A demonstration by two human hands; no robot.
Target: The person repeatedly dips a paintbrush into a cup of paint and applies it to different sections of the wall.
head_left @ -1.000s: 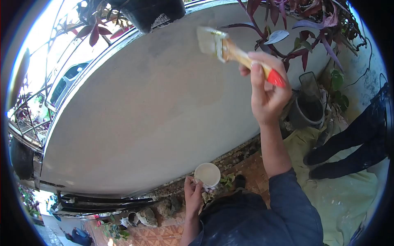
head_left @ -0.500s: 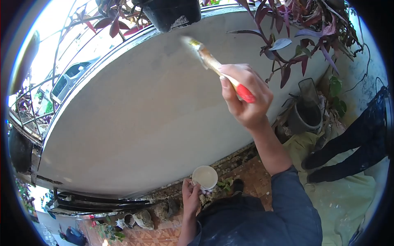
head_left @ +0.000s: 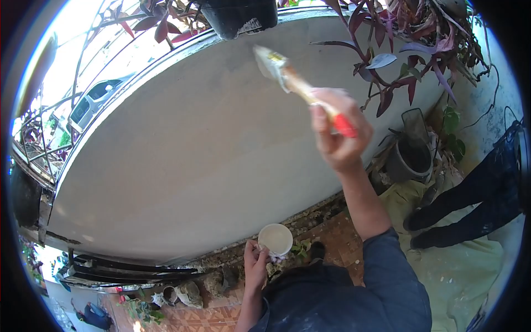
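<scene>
My right hand (head_left: 344, 130) is closed around the handle of a paintbrush (head_left: 298, 86), whose wooden handle ends in red. The pale bristles point up and left, right at the upper part of a curved, off-white wall (head_left: 182, 144). Lower down, my left hand (head_left: 255, 264) grips the rim of a small round tub (head_left: 275, 239) with pale liquid inside. The tub is held near the foot of the wall, above the tiled floor.
A black plant pot (head_left: 240, 16) stands on the wall's top edge. Purple trailing leaves (head_left: 381, 61) hang over the wall at right. Below them is a grey bucket (head_left: 409, 159). A person's dark-trousered legs (head_left: 470, 205) stand on a greenish sheet (head_left: 464, 276).
My right hand and the paintbrush have shifted a little to the right across the upper wall. My left hand still holds the tub in nearly the same place.
</scene>
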